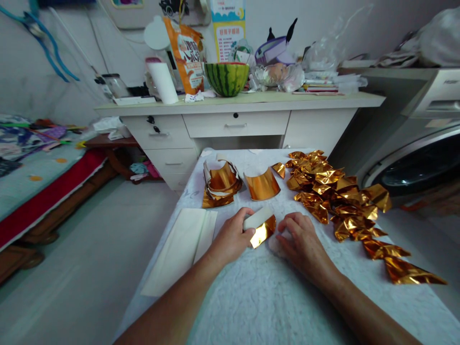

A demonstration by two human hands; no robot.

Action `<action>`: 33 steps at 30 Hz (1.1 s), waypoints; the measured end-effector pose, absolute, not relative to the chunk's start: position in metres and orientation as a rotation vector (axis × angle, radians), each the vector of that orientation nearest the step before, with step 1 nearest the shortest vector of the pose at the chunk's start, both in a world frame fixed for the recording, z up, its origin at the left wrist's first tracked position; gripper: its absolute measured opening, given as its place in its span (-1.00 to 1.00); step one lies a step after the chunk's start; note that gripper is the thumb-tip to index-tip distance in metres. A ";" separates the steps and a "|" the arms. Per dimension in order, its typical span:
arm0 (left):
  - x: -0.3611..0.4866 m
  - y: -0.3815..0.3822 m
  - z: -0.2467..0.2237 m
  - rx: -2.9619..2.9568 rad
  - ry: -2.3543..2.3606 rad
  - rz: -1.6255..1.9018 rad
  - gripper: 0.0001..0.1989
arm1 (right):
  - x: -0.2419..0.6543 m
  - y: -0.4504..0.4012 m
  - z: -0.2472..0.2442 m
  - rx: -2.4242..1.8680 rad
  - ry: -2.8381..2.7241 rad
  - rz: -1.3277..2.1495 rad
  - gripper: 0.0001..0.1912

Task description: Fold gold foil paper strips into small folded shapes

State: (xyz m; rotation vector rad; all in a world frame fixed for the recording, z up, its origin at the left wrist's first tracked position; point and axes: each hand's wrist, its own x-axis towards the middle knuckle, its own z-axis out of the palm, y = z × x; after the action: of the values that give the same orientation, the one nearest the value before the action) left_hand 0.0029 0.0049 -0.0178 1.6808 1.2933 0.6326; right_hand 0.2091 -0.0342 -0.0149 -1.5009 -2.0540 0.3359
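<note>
My left hand (235,235) pinches a small gold foil sheet with a white back (264,231), partly rolled or folded over. Just right of the sheet, my right hand (300,239) is held with its fingers curled; whether anything is between them is hidden. Beyond my hands lie a curved gold sheet (263,185) and a stack of curled gold and white sheets (222,182). Flat white paper (179,247) rests to the left of my left hand. A long heap of twisted gold foil pieces (334,191) spreads along the right side.
A pale quilted cloth covers the table (244,306). Behind it, a white desk (237,108) holds a cut watermelon (227,79), an orange pouch (187,60) and a paper roll (163,81). A washing machine (427,115) stands right, a bed (46,177) left.
</note>
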 end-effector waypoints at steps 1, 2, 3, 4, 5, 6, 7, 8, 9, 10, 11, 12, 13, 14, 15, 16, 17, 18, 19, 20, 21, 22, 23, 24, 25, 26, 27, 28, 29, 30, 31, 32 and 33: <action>0.003 0.005 -0.019 1.653 1.280 0.629 -0.64 | 0.209 -0.034 -0.015 -1.488 -2.066 0.358 -0.88; 0.004 0.004 -0.020 1.633 1.269 0.620 -0.64 | 0.209 -0.034 -0.015 -1.476 -2.079 0.379 -0.86; 0.004 0.004 -0.020 1.622 1.263 0.607 -0.63 | 0.209 -0.033 -0.015 -1.464 -2.091 0.397 -0.84; 0.005 0.003 -0.019 1.623 1.264 0.587 -0.62 | 0.209 -0.033 -0.015 -1.451 -2.102 0.410 -0.81; 0.005 0.002 -0.017 1.640 1.271 0.566 -0.61 | 0.209 -0.033 -0.016 -1.436 -2.113 0.420 -0.79; 0.005 0.002 -0.015 1.667 1.284 0.544 -0.60 | 0.208 -0.032 -0.016 -1.418 -2.125 0.427 -0.77; 0.006 0.001 -0.011 1.710 1.305 0.529 -0.59 | 0.208 -0.032 -0.016 -1.397 -2.139 0.434 -0.77; 0.006 -0.001 -0.008 1.773 1.322 0.535 -0.57 | 0.207 -0.032 -0.016 -1.376 -2.158 0.443 -0.77; 0.006 -0.002 -0.005 1.836 1.339 0.549 -0.58 | 0.207 -0.032 -0.016 -1.360 -2.181 0.449 -0.78; 0.006 -0.003 -0.002 1.885 1.361 0.546 -0.59 | 0.206 -0.032 -0.015 -1.352 -2.206 0.450 -0.78; 0.006 -0.003 0.000 1.925 1.378 0.543 -0.61 | 0.206 -0.033 -0.014 -1.351 -2.233 0.445 -0.78; 0.006 -0.004 0.001 1.950 1.390 0.531 -0.62 | 0.205 -0.034 -0.013 -1.356 -2.258 0.437 -0.77; 0.007 -0.004 0.002 1.962 1.399 0.516 -0.63 | 0.204 -0.034 -0.011 -1.360 -2.280 0.426 -0.76; 0.007 -0.004 0.002 1.964 1.403 0.503 -0.63 | 0.203 -0.035 -0.010 -1.365 -2.296 0.415 -0.75; 0.007 -0.004 0.002 1.959 1.403 0.498 -0.63 | 0.203 -0.036 -0.008 -1.368 -2.307 0.408 -0.74; 0.007 -0.004 0.001 1.948 1.399 0.500 -0.63 | 0.202 -0.037 -0.007 -1.372 -2.314 0.406 -0.74; 0.007 -0.004 0.000 1.929 1.391 0.508 -0.63 | 0.201 -0.037 -0.007 -1.376 -2.320 0.405 -0.74; 0.007 -0.004 -0.002 1.900 1.380 0.521 -0.63 | 0.201 -0.038 -0.007 -1.384 -2.322 0.400 -0.74; 0.007 -0.003 -0.004 1.858 1.365 0.534 -0.63 | 0.200 -0.038 -0.007 -1.390 -2.324 0.392 -0.73; 0.007 -0.003 -0.005 1.805 1.347 0.544 -0.64 | 0.200 -0.038 -0.007 -1.394 -2.322 0.378 -0.72; 0.007 -0.003 -0.007 1.747 1.329 0.551 -0.64 | 0.199 -0.039 -0.008 -1.393 -2.323 0.362 -0.71; 0.007 -0.002 -0.009 1.690 1.313 0.555 -0.65 | 0.199 -0.039 -0.009 -1.392 -2.323 0.346 -0.69; 0.007 -0.002 -0.010 1.639 1.300 0.559 -0.65 | 0.199 -0.039 -0.010 -1.390 -2.325 0.331 -0.66; 0.007 -0.002 -0.012 1.598 1.290 0.561 -0.66 | 0.199 -0.040 -0.011 -1.389 -2.326 0.316 -0.64; 0.007 -0.001 -0.012 1.564 1.285 0.562 -0.66 | 0.199 -0.040 -0.012 -1.391 -2.328 0.303 -0.62; 0.008 -0.001 -0.013 1.537 1.282 0.564 -0.67 | 0.198 -0.041 -0.012 -1.398 -2.330 0.291 -0.61; 0.008 -0.001 -0.013 1.513 1.279 0.568 -0.68 | 0.198 -0.041 -0.012 -1.407 -2.331 0.277 -0.62; 0.009 -0.001 -0.012 1.491 1.275 0.572 -0.69 | 0.197 -0.042 -0.013 -1.413 -2.333 0.261 -0.63; 0.009 -0.001 -0.011 1.469 1.271 0.575 -0.70 | 0.197 -0.042 -0.013 -1.418 -2.340 0.244 -0.64; 0.010 -0.001 -0.010 1.449 1.268 0.573 -0.71 | 0.196 -0.043 -0.012 -1.418 -2.345 0.224 -0.66; 0.011 -0.001 -0.009 1.431 1.266 0.565 -0.71 | 0.195 -0.043 -0.012 -1.413 -2.351 0.204 -0.67; 0.011 -0.001 -0.009 1.418 1.264 0.555 -0.72 | 0.194 -0.043 -0.012 -1.402 -2.355 0.187 -0.69; 0.012 -0.001 -0.009 1.406 1.265 0.541 -0.72 | 0.193 -0.044 -0.011 -1.383 -2.359 0.177 -0.72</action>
State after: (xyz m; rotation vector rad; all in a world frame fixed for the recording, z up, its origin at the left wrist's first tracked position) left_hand 0.0117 -0.0012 -0.0085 1.4064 1.2646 0.5409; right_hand 0.1933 -0.0438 -0.0110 -1.3826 -2.3586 0.1775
